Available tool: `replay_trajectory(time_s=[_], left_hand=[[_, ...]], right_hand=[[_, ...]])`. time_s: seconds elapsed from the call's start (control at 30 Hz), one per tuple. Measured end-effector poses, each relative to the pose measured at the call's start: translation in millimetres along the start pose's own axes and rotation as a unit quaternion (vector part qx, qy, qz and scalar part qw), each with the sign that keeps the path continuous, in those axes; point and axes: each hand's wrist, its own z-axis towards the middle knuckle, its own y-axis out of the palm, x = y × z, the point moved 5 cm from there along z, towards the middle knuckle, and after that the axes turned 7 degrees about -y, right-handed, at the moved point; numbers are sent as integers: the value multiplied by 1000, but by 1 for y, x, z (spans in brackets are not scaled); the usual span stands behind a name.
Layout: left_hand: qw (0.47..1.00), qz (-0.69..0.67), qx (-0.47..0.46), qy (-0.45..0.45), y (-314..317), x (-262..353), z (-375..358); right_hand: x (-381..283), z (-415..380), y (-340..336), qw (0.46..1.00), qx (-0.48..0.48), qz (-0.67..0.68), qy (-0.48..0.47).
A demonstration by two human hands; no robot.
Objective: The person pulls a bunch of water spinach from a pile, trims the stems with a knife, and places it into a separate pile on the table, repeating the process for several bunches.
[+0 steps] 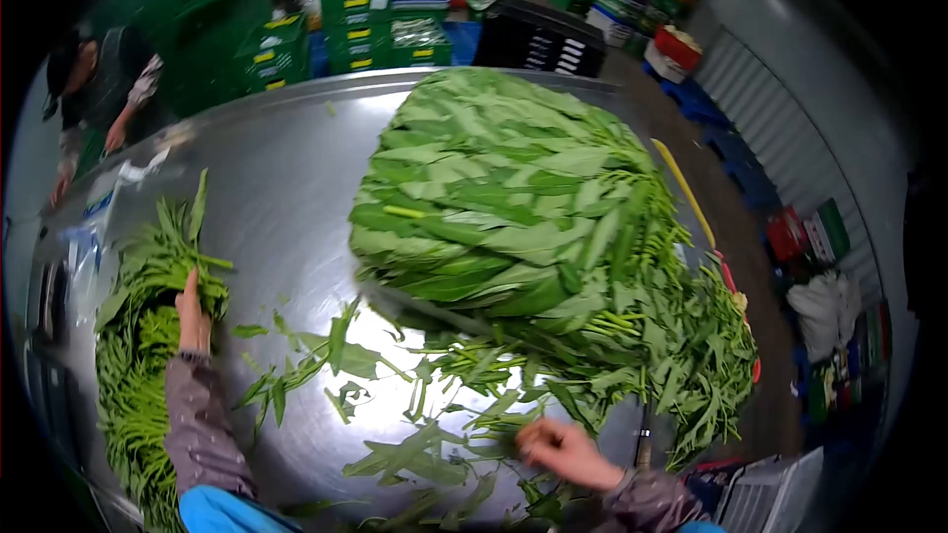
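Observation:
At the left of the metal table, my left hand [192, 314] is at a long pile of water spinach [138, 419], its fingers partly hidden in the leaves and closed around a bunch [188, 247] at the pile's top end. My right hand [563, 450] hovers low over loose leaves near the front, slightly blurred, fingers curled, with nothing visible in them. Beyond it rises a large stacked block of water spinach [494, 188], leaves laid flat and stems toward the right. Cut stems and stray leaves [405, 454] are scattered between the two piles.
The steel table [281, 153] has a raised far edge. Loose greens [706, 365] spill over its right side. Green crates [355, 10] and a black crate [541, 37] stand behind. A co-worker [104, 89] bends at the far left. A white crate [775, 494] sits lower right.

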Motion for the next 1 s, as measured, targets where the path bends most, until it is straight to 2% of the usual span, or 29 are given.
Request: replay_trajectory(time_s=[0.03,0.1,0.17,0.23,0.27,0.3,0.33,0.37,0.4,0.43,0.5,0.53,0.57,0.63,0.67,0.77,0.9,0.93,1.0], left_hand=[[999,35,9,34,-6,-3,-4],[969,174,147,97,-14,-2,-19],[926,321,177,84,4,7,-60],[880,428,127,159,28,17,-102],[897,414,81,129,47,22,-134],[912,386,26,138,46,14,-141],[923,334,-47,183,53,8,-152],[917,347,-83,179,54,0,-162],[949,285,-101,86,68,-4,-188],[961,229,-146,60,88,-5,-216],[965,231,-120,10,97,-20,-250],[962,246,-117,-27,104,-23,-268],[960,250,-119,-49,103,-31,-277],[958,245,-125,-87,111,-39,-302],[958,233,-135,-99,112,-44,-312],[958,219,-142,-123,111,-56,-330],[945,242,-159,-153,116,-61,-346],[944,240,-162,-158,117,-63,-349],[942,241,-167,-163,118,-68,-355]], right_hand=[[-21,5,-25,997,62,-26,-35],[-65,12,-81,976,167,-57,-128],[-94,22,-137,937,263,-128,-192],[-111,41,-198,850,332,-277,-301],[-119,50,-221,827,349,-343,-278],[-126,59,-242,799,364,-407,-253],[-127,73,-262,799,364,-404,-258],[-125,90,-276,769,334,-484,-249],[-127,105,-287,734,302,-561,-238],[-134,115,-297,734,302,-557,-244],[-139,140,-313,791,194,-549,-190],[-140,150,-322,882,158,-400,-191],[-138,160,-327,883,156,-397,-195],[-127,181,-328,887,80,-423,-166],[-131,173,-323,897,100,-403,-151],[-125,171,-325,905,79,-384,-167],[-141,162,-319,883,56,-445,-138],[-136,170,-322,855,67,-490,-157],[-124,175,-326,870,76,-456,-170]])
